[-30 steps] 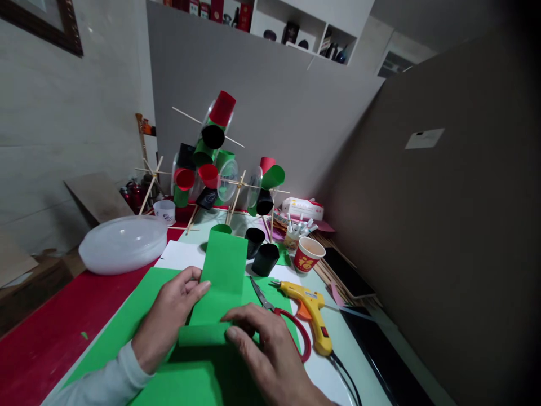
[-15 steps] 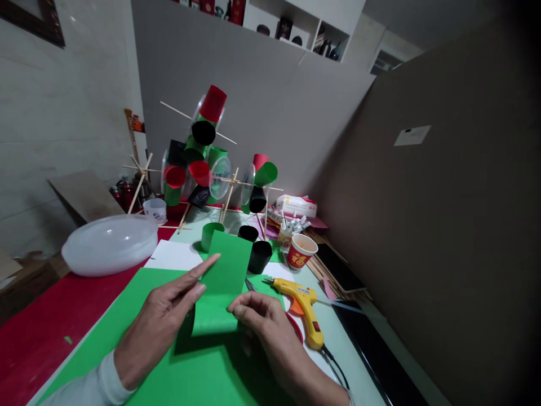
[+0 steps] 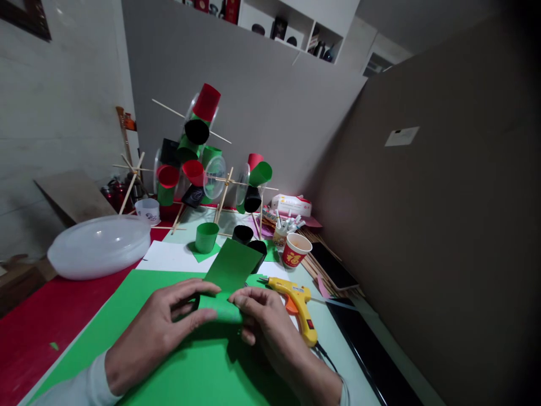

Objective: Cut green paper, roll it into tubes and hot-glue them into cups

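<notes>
Both hands on the green paper strip (image 3: 230, 276), rolling its near end into a tube. My left hand (image 3: 164, 321) is curled around the rolled end from the left: thumb on top, fingers (image 3: 196, 322) wrapped under, closed on the paper. My right hand (image 3: 264, 321) pinches the same roll from the right, thumb and forefinger tips pressed onto it, other fingers folded loosely below. The two hands nearly meet over the roll.

Far end of the strip is free, sticking up and away from me, tilted slightly right. It overlaps my view of the black paper cup (image 3: 257, 251) behind it.

The roll sits just above the large green paper sheet (image 3: 177, 372), which covers the near part of the table; red table surface (image 3: 38, 327) shows to the left of it.

Nearby:
- yellow hot glue gun (image 3: 296, 301) lying just right of my right hand, nozzle pointing left, black cord running toward me
- small green paper cylinder (image 3: 207, 237) upright on a green scrap, beyond the strip
- red printed paper cup (image 3: 295, 250) upright, right of the black cup
- clear plastic domed lid (image 3: 99, 245) on the left, well apart from my hands
- stick-and-cup model (image 3: 198, 152) in red, green and black at the back of the table
</notes>
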Demonstrator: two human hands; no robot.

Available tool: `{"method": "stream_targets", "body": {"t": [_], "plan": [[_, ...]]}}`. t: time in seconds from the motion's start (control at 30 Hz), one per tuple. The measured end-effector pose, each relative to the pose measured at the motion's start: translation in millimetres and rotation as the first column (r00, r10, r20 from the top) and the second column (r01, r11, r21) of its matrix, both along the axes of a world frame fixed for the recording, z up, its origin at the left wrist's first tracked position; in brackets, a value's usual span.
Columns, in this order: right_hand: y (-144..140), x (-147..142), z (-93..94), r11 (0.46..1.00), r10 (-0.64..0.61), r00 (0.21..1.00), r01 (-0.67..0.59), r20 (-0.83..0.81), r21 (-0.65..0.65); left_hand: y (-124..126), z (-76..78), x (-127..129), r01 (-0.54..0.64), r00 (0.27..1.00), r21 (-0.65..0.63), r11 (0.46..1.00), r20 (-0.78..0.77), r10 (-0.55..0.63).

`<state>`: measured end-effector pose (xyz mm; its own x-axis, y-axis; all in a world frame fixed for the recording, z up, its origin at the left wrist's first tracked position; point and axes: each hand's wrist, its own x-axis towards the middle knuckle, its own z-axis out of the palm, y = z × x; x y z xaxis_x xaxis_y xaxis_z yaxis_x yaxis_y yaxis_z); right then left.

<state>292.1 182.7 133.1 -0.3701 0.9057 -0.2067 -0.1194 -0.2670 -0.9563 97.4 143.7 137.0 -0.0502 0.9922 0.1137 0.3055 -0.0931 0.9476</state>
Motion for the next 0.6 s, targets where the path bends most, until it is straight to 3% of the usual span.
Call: {"method": "stream_targets", "body": {"t": [0.1, 0.17, 0.23, 0.3, 0.37, 0.43, 0.5, 0.6], "plan": [[-4, 2, 4.6, 0.998, 0.027, 0.997, -0.032, 0.072, 0.063, 6, -5.2, -1, -0.020, 0.999, 0.025, 0.999, -0.032, 0.021], [-8, 4, 6.2, 0.968, 0.001, 0.973, -0.058, 0.232, 0.243, 7, -5.1, -2, -0.038, 0.999, 0.018, 0.999, -0.027, 0.038], [-12, 5, 5.3, 0.862, -0.113, 0.910, -0.109, 0.398, 0.494, 7, -1.9, -3, -0.060, 0.998, -0.006, 0.998, -0.018, 0.060], [-15, 5, 1.5, 0.707, -0.249, 0.852, -0.165, 0.461, 0.687, 7, 2.8, -3, -0.066, 0.998, -0.037, 0.997, -0.007, 0.066], [-17, 5, -3.9, 0.580, -0.323, 0.818, -0.227, 0.476, 0.782, 6, 6.9, -3, -0.053, 0.998, -0.062, 0.997, 0.012, 0.054], [-18, 4, -8.6, 0.498, -0.363, 0.803, -0.262, 0.473, 0.827, 6, 9.0, -2, -0.035, 0.999, -0.076, 0.996, 0.028, 0.037], [-18, 4, -10.9, 0.475, -0.382, 0.804, -0.253, 0.457, 0.843, 5, 8.9, -1, -0.030, 0.999, -0.082, 0.996, 0.033, 0.033], [-16, 5, -9.7, 0.562, -0.345, 0.821, -0.207, 0.455, 0.801, 4, 7.3, 0, -0.046, 0.998, -0.095, 0.994, 0.044, 0.050]]}}
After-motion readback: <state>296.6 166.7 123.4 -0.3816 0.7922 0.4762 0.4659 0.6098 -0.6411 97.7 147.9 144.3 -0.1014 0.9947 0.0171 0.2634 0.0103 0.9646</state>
